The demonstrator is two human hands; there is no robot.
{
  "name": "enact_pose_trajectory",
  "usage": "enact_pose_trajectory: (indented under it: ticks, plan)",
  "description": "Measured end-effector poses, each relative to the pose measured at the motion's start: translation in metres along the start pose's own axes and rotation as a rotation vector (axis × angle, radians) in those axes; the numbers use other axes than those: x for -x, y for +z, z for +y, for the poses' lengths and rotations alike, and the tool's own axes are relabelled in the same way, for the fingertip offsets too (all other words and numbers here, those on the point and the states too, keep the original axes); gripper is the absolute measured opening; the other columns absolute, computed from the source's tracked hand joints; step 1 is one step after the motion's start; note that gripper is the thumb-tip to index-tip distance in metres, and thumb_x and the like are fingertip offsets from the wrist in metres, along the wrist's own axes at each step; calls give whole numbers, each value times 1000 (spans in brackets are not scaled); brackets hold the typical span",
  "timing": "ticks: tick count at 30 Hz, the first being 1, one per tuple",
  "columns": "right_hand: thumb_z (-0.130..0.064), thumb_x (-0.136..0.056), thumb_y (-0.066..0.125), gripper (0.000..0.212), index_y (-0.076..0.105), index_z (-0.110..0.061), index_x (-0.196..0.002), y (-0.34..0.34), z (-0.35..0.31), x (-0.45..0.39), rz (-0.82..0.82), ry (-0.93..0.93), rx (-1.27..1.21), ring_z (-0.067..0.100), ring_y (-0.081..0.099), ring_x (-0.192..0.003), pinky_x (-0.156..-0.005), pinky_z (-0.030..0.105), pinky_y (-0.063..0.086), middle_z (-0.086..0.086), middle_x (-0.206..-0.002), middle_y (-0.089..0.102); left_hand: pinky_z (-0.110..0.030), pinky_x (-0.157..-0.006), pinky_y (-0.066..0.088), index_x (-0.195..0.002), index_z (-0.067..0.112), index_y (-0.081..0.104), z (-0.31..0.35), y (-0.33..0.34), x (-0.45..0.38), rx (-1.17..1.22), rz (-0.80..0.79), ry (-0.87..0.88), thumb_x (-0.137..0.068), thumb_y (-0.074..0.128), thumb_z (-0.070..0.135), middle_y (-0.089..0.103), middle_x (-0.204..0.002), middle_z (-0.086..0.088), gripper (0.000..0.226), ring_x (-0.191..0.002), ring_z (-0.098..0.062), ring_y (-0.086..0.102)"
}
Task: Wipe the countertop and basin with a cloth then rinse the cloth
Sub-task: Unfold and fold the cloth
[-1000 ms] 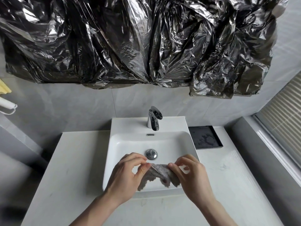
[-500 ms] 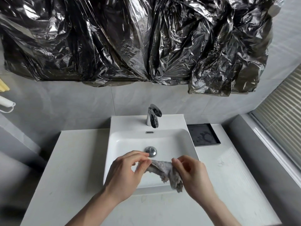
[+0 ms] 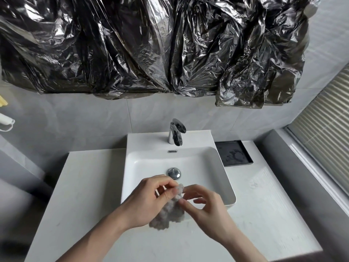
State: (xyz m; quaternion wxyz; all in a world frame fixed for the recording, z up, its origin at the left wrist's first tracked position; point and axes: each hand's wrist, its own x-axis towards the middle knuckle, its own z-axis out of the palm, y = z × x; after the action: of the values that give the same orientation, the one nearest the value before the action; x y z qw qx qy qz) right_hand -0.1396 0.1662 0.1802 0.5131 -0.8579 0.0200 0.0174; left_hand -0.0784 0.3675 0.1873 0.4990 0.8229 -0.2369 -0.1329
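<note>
A small grey fuzzy cloth (image 3: 170, 212) hangs bunched over the front rim of the white basin (image 3: 222, 178). My left hand (image 3: 145, 201) pinches its top between thumb and fingers. Beside it, my right hand (image 3: 204, 207) touches the cloth's right edge with thumb and forefinger, the other fingers spread. The cloth's lower end droops onto the white countertop (image 3: 85, 186) in front of the basin. A chrome drain plug (image 3: 174, 173) lies just beyond my hands, and the chrome faucet (image 3: 176, 134) stands at the back with no water running.
A black tray (image 3: 234, 153) lies on the counter right of the basin. Crumpled black plastic sheeting (image 3: 151, 44) covers the wall above. A window blind (image 3: 324, 125) and grey ledge run along the right. A white and yellow object (image 3: 4, 120) hangs on the left wall.
The cloth was stretched between both hands over the basin. My hands have come together and the cloth now hangs bunched, lower, at the basin's front rim.
</note>
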Motion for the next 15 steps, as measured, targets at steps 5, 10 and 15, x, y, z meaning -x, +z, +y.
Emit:
enact_pose_trajectory:
  ticks: [5,10,15]
  plan:
    - [-19,-86,78,69,49,-47,-142,-9,8,-4,-135,229,-380,13,70,-114,-94,34,58,-15,-130,68,-16,-80,47,-119,35,72,1,-12,4,-2,-169,-42,-100,61,19,62,-111,21,26,-93,-6,62]
    - [-21,-99,70,28,69,-25,-127,-2,9,-7,-191,331,-437,20,74,-106,-98,42,57,4,-116,78,-20,-83,48,-126,35,71,-3,0,13,41,-250,-98,-103,59,23,57,-103,18,29,-84,-3,57]
    - [-8,-95,71,9,73,1,-97,2,7,6,52,165,-532,19,76,-86,-76,26,57,11,-94,80,-30,-88,50,-105,14,78,-16,16,29,538,-225,-312,-92,61,30,65,-96,3,26,-89,-14,61]
